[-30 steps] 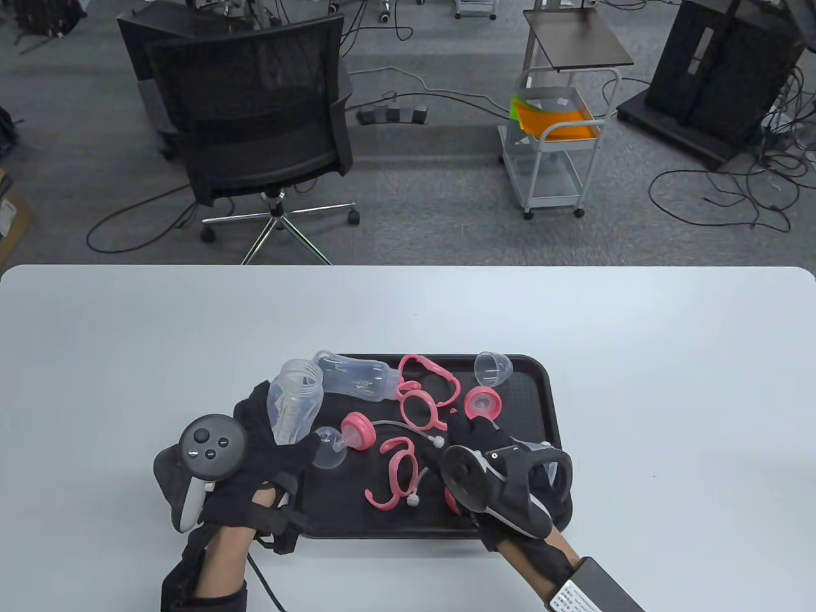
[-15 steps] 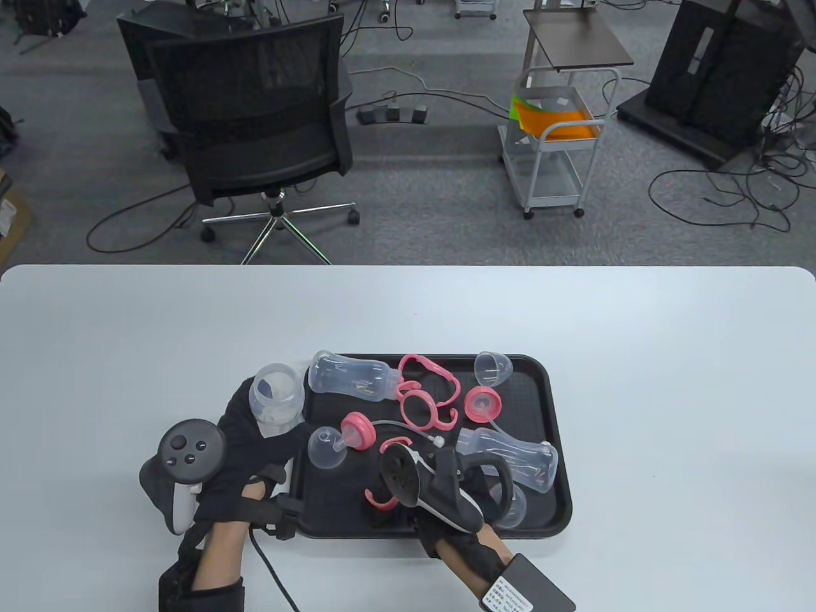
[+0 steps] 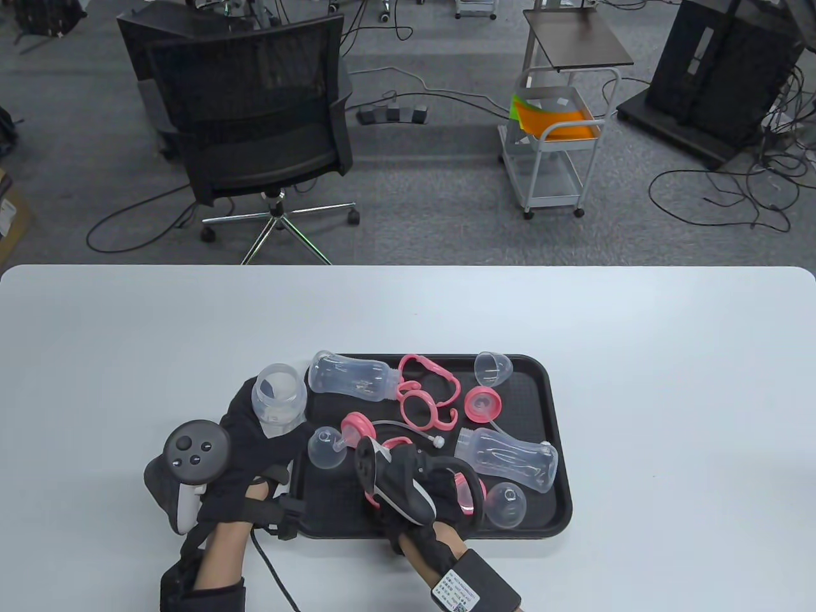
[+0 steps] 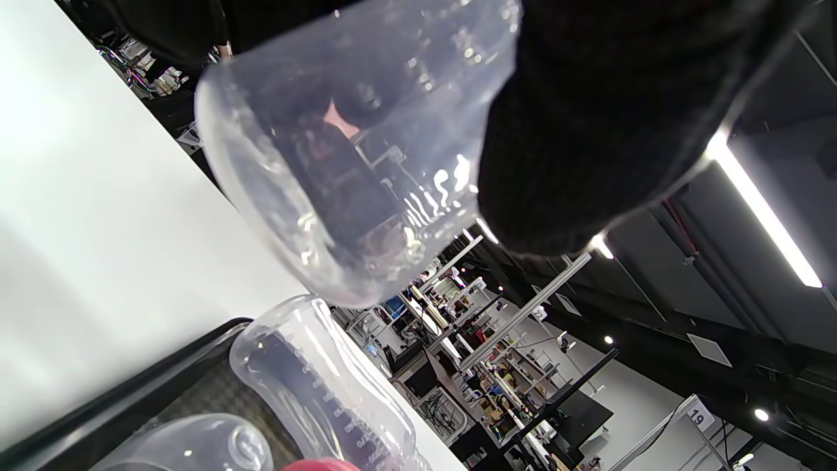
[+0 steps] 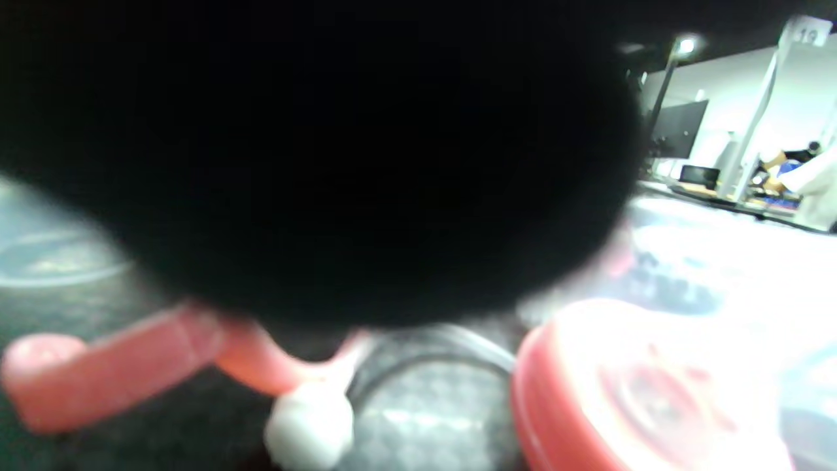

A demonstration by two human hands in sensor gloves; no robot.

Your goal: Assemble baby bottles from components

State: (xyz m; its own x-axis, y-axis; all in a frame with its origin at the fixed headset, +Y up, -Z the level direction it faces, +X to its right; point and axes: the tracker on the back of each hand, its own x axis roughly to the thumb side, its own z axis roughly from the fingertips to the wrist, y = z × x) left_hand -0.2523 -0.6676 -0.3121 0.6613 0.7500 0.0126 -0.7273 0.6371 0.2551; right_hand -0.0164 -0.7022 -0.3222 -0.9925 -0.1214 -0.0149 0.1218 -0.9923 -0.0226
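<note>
Desk (image 3: pixel 637 357) carries the black tray (image 3: pixel 554 408) in front of both hands. Left hand (image 3: pixel 255 440) grips a clear bottle (image 3: pixel 277 398) upright, mouth up, at the tray's left edge; left wrist view confirms fingers wrapped on it. Just beyond that hand lies a second bottle (image 3: pixel 350 376), a third bottle (image 3: pixel 510 456) lies right of the right hand. Right hand (image 3: pixel 414 478) is low over the pink handle ring (image 3: pixel 398 443) near the straw (image 3: pixel 408 428); we cannot tell if it grips anything, the wrist view is blocked. We judge this the pick-a-part step: next, lift the ring or pink collar (image 3: pixel 357 430) and bring it to the held bottle's mouth.
</note>
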